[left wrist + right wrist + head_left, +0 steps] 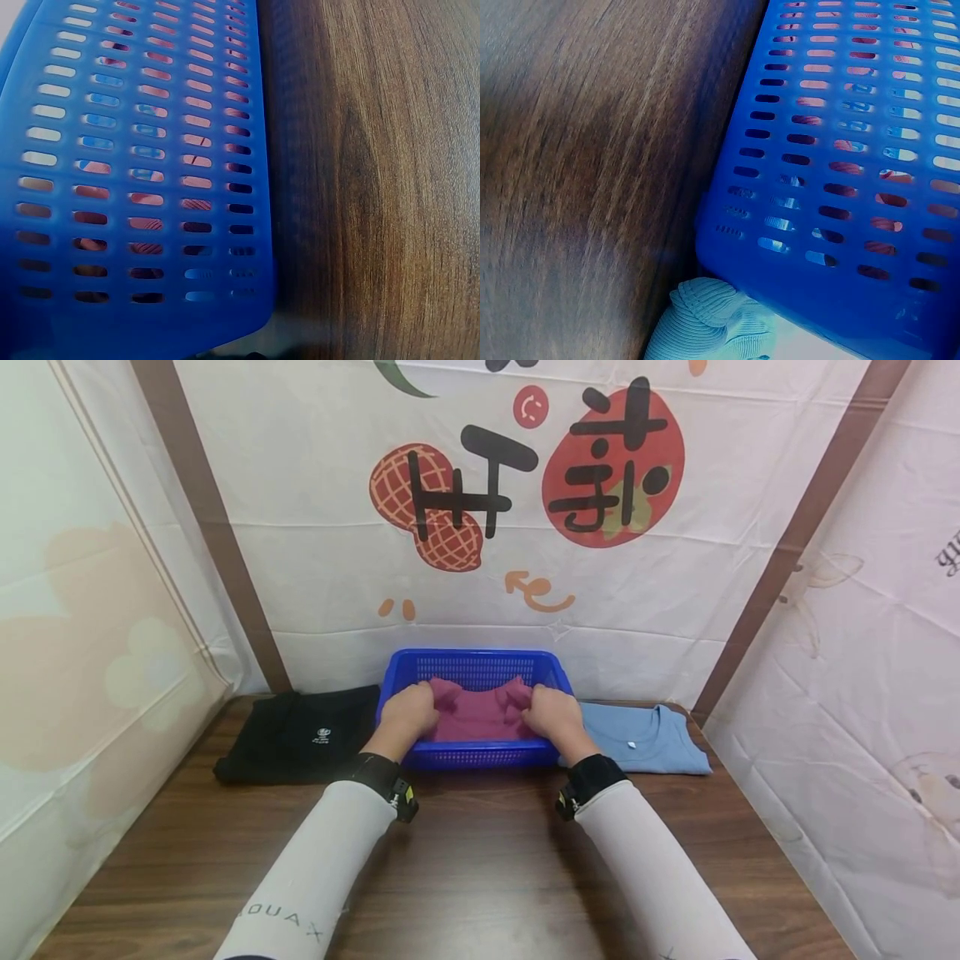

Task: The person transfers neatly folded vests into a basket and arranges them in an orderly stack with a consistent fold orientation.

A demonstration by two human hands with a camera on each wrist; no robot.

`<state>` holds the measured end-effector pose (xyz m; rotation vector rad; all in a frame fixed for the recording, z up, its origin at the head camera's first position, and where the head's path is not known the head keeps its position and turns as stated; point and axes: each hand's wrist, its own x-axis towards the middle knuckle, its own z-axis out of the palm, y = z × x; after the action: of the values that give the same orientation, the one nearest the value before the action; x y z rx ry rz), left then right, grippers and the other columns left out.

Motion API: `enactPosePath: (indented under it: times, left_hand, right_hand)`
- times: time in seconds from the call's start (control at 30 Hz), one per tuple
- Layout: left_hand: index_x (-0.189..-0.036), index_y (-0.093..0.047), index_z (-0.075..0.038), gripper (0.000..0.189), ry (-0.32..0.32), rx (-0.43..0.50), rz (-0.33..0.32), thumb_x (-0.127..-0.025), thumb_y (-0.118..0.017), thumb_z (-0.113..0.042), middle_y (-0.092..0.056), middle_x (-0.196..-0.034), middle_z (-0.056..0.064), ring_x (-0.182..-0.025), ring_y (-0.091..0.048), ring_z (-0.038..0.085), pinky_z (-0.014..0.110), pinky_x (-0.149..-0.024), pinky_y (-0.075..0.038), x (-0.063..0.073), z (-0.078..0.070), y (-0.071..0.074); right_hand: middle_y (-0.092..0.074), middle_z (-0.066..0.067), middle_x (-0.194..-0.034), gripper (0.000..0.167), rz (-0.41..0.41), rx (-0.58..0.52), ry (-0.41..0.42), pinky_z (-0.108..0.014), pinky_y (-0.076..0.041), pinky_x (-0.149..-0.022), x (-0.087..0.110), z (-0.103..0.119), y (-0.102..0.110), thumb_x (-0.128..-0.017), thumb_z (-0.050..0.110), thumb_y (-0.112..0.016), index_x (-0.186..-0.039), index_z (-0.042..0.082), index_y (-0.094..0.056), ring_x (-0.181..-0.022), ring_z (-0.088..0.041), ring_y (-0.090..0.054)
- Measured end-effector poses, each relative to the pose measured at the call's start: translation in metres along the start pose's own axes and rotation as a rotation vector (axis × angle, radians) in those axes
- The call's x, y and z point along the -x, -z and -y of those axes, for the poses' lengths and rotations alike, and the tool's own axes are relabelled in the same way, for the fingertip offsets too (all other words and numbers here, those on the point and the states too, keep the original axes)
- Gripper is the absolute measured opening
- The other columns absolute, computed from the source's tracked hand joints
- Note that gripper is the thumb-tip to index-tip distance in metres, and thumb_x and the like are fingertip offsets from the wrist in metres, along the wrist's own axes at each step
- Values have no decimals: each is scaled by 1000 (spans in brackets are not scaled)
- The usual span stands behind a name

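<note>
A dark pink folded shirt (480, 717) lies inside a blue slotted plastic basket (480, 753) at the back of the table. My left hand (408, 714) pinches the shirt near its left shoulder, and my right hand (553, 717) pinches the opposite side. Both hands reach in over the basket's side rims, with the neckline between them. In the left wrist view, pink cloth shows through the slots of the basket wall (169, 180). The right wrist view also has the basket wall (817, 195) hiding most of that hand.
Left of the basket lies a folded black garment (300, 739) with a small white print. A folded light blue shirt (645, 739) lies on the right, close against the basket. The brown wooden table (480, 860) extends toward me, with printed white cloth walls (322, 568) around it.
</note>
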<state>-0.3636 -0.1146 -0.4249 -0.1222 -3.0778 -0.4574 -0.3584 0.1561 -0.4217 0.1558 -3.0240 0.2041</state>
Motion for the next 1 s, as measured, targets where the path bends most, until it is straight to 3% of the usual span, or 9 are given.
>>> enactPosePath:
  times: [0.3,0.4,0.7,1.0]
  left_hand:
    - [-134,-57,1,44,-4,-36,34,-93,-61,-12,-65,-130,19,-111,-61,30,54,-92,-53,2,0,-2]
    - [-132,-58,1,41,-9,-50,37,-93,-61,-10,-66,-127,19,-107,-62,30,53,-90,-54,3,-1,-1]
    - [-104,-67,-7,13,9,-49,60,-92,-64,-8,-70,-114,14,-91,-60,29,47,-78,-55,3,-2,0]
    - [-104,-69,-6,14,1,-38,51,-91,-64,-6,-71,-114,14,-89,-61,28,46,-74,-56,2,-1,2]
  right_hand:
    - [-69,-4,-90,15,21,61,7,-45,-55,-71,3,2,-1,-91,29,-65,-92,14,-64,-81,-22,-62]
    - [-68,-3,-88,14,33,68,6,-44,-54,-70,3,2,-1,-91,29,-65,-87,16,-63,-79,-22,-62]
    - [-67,-1,-82,19,44,76,-2,-44,-54,-68,0,2,-2,-91,29,-67,-76,19,-64,-77,-21,-61]
    - [-69,-1,-84,21,41,76,2,-46,-55,-75,2,5,1,-92,31,-67,-75,18,-66,-79,-22,-61]
